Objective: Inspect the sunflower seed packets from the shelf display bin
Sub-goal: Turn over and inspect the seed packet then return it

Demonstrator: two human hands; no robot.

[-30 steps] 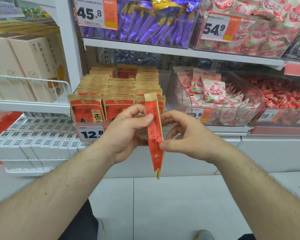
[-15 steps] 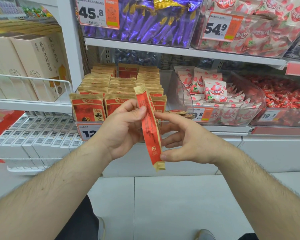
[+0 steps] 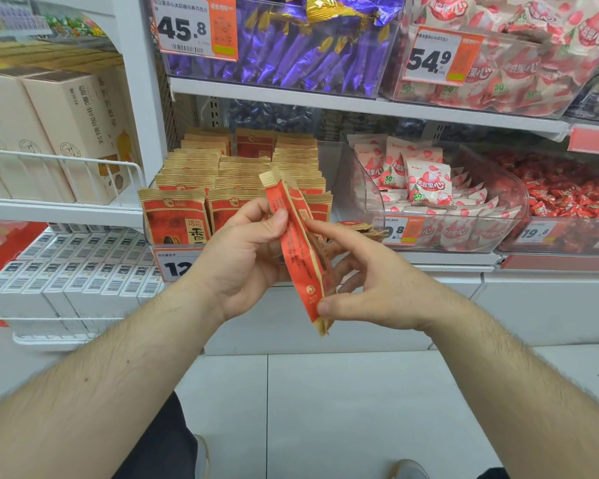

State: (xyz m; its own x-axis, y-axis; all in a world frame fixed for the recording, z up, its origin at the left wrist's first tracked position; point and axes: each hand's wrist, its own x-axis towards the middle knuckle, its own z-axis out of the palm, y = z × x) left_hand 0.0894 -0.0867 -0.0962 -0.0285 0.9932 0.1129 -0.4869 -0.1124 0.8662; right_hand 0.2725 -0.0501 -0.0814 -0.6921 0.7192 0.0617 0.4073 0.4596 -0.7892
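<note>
**Holding a Seed Packet Edge-On at the Shelf**

Gripping one red-and-tan packet (image 3: 300,250) between both hands, the person is standing in front of the shelf (image 3: 325,102). The packet is tilting, its top leaning left and its lower end pointing down toward the floor (image 3: 325,392). It is showing mostly its narrow edge, so its front print is not readable.

The left hand (image 3: 242,257) is pinching the upper part of the packet between thumb and curled fingers. The right hand (image 3: 370,288) is pinching the lower part: its thumb is pressing the near face close to the bottom seal, and its index finger is reaching up along the far side. The other right fingers are lying partly hidden behind the packet.

Just behind the hands, the bin (image 3: 329,157) is holding the remaining packets, which are standing upright in rows. A price tag (image 3: 173,264) is sitting on the bin front, partly covered by the left hand.

To the right, a clear bin of pink-and-white sweets (image 3: 429,181) is standing beside it. To the left, cream boxes (image 3: 66,133) are standing behind a wire rail.
</note>
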